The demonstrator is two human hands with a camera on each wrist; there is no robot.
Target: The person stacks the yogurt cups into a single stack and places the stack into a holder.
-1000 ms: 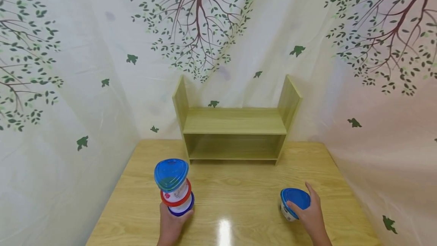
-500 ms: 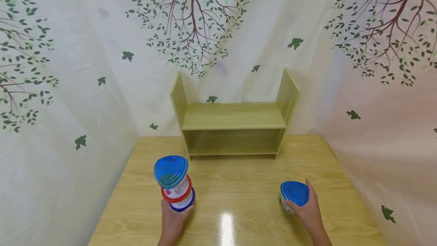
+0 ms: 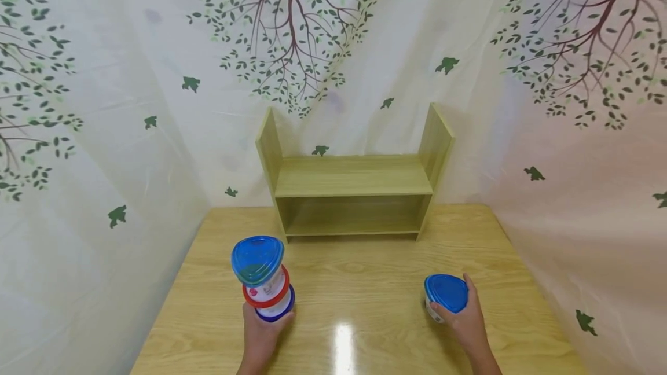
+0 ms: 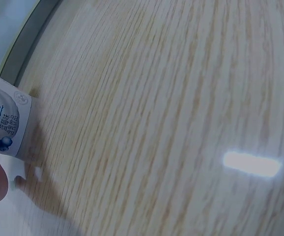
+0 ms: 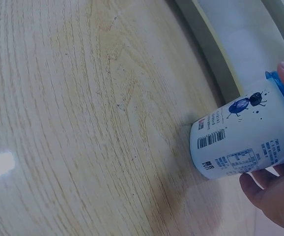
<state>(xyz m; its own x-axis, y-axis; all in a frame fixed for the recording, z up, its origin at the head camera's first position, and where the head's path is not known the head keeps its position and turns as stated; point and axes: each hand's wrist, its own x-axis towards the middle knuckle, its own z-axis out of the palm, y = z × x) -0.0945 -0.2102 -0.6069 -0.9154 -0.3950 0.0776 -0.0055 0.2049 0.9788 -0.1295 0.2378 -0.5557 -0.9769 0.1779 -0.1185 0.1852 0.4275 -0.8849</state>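
Note:
At the left of the head view, my left hand (image 3: 262, 331) grips the lowest of three stacked cups, the one with a dark blue rim (image 3: 275, 312). Above it are a red-rimmed cup (image 3: 268, 296) and a cup with a blue lid (image 3: 257, 260) on top. The left wrist view shows only part of a printed white cup (image 4: 4, 118) and a bit of the hand. On the right, my right hand (image 3: 469, 323) holds a single blue-lidded cup (image 3: 447, 294) between thumb and fingers. Its printed white side (image 5: 240, 135) faces the right wrist camera.
A two-level wooden shelf (image 3: 354, 177) stands at the back of the wooden table (image 3: 333, 276). Behind and beside the table hangs a pale cloth (image 3: 172, 149) printed with trees and leaves.
The right fingers and thumb have settled round the lid's edge of the right cup. The head view has shifted slightly; the left hand keeps its hold on the stack.

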